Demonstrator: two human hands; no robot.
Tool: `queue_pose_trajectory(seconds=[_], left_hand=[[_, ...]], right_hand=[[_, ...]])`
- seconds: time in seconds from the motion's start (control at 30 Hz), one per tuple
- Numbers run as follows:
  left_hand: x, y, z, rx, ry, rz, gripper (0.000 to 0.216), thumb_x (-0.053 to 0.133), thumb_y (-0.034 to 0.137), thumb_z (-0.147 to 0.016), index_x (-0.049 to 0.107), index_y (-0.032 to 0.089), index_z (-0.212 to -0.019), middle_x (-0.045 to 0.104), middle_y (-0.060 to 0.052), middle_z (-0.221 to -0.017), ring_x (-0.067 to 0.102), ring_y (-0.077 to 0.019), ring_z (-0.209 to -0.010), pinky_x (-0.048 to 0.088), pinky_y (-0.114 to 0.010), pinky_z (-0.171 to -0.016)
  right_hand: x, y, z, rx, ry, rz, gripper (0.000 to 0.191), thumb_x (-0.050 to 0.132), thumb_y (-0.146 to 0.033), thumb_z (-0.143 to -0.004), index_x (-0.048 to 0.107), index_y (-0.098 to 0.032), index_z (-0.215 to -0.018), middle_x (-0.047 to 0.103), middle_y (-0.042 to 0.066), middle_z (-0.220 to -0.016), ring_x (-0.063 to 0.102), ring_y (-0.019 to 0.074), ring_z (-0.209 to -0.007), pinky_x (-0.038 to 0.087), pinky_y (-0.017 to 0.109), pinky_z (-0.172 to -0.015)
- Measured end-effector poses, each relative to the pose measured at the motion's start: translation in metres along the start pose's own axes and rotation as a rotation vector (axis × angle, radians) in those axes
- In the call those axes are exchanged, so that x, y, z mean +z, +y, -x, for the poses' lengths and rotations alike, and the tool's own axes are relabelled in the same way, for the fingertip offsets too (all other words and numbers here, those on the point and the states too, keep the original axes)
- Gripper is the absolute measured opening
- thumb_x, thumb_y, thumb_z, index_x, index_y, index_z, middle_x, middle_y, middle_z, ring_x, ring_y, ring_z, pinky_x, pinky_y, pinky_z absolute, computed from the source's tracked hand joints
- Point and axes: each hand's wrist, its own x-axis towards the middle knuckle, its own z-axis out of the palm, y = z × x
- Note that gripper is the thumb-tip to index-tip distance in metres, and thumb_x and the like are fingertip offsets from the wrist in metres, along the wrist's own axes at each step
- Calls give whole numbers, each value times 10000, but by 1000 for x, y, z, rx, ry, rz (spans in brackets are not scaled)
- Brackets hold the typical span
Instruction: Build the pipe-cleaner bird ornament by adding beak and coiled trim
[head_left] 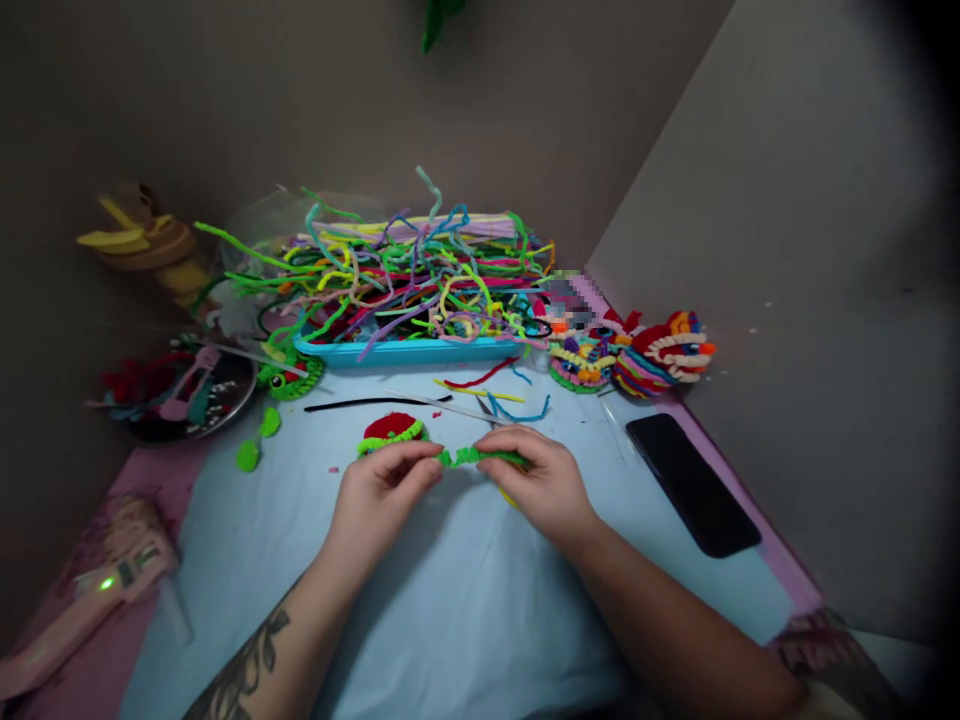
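Between my two hands a green pipe cleaner (466, 456) is stretched, bent into small zigzag folds along its middle. My left hand (390, 485) pinches one end between thumb and fingertips. The thumb and fingers of my right hand (540, 480) are closed on the other end. Just behind my left hand lies a red and green pipe-cleaner piece (391, 428), partly covered by the fingers. Scissors (487, 410) lie behind my right hand, and their yellow handle (508, 497) shows below it.
A blue tray (412, 350) heaped with pipe cleaners (405, 270) stands at the back. A pink glue gun (112, 590) with a lit green light lies left, near a metal bowl (225, 405). On the right are a phone (694, 485) and colourful pipe-cleaner figures (652, 360). Loose strands (375, 404) lie mid-table.
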Motion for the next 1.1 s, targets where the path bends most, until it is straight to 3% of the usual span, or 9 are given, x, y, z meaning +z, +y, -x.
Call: queue_pose_trajectory(seconds=[0.17, 0.4, 0.5, 0.6, 0.7, 0.8, 0.9, 1.03, 1.1], left_hand=[[9, 1, 3, -125, -91, 64, 129, 637, 272, -730, 708, 166, -749, 666, 11, -554, 628, -136, -528, 505, -225, -523], [9, -7, 2, -103, -74, 134, 219, 702, 259, -682, 720, 169, -881, 712, -10, -712, 629, -123, -619, 494, -217, -575], [10, -8, 3, -68, -64, 129, 185, 705, 247, -692, 716, 167, -859, 701, -8, -685, 620, -117, -594, 492, -212, -551], [10, -7, 4, 39, -35, 90, 114, 702, 207, -703, 713, 172, -812, 711, -15, -705, 640, -126, -616, 514, -215, -558], [9, -5, 6, 270, -3, -6, 72, 681, 134, -721, 713, 183, -761, 732, -31, -791, 678, -144, -744, 547, -235, -672], [7, -4, 8, 521, -14, -151, 147, 640, 59, -738, 713, 186, -744, 739, -37, -825, 686, -138, -785, 545, -232, -727], [6, -3, 9, 628, -20, -232, 169, 622, 37, -750, 707, 180, -776, 742, -40, -829, 690, -134, -794, 545, -223, -731], [7, -3, 9, 514, 35, -208, 119, 642, 78, -751, 701, 179, -771, 736, -38, -820, 686, -142, -800, 548, -233, -733], [9, -3, 8, 372, 31, -118, 77, 663, 114, -740, 695, 177, -773, 729, -37, -810, 684, -142, -759, 553, -225, -677]], right_hand=[[8, -1, 3, -227, -42, 3, 153, 614, -98, -798, 691, -219, -852, 698, 38, -832, 657, 155, -811, 532, 279, -741], [9, 1, 4, -196, -32, 29, 140, 644, -107, -788, 672, -215, -873, 684, 38, -847, 640, 159, -832, 512, 278, -756], [8, 1, 4, -206, -49, 58, 126, 629, -143, -809, 666, -224, -899, 679, 37, -853, 631, 163, -819, 504, 283, -740], [7, 0, 5, -143, -78, 109, 90, 597, -183, -832, 655, -222, -888, 665, 31, -807, 616, 161, -767, 485, 271, -688], [6, -3, 3, -30, -158, 126, 80, 554, -201, -843, 629, -205, -872, 647, 22, -777, 594, 153, -730, 453, 258, -657], [4, -5, 1, 103, -289, 40, 115, 500, -246, -866, 592, -191, -823, 584, -13, -669, 535, 122, -609, 408, 231, -565], [3, -5, 0, 193, -378, -65, 210, 437, -291, -898, 549, -192, -750, 499, -41, -578, 473, 103, -530, 380, 217, -513], [5, -3, 3, 136, -280, -18, 89, 549, -252, -839, 577, -197, -903, 609, -4, -743, 565, 129, -663, 445, 236, -600], [6, -2, 5, 7, -194, 46, 191, 618, -206, -794, 585, -208, -982, 644, 24, -858, 599, 153, -771, 473, 260, -678]])
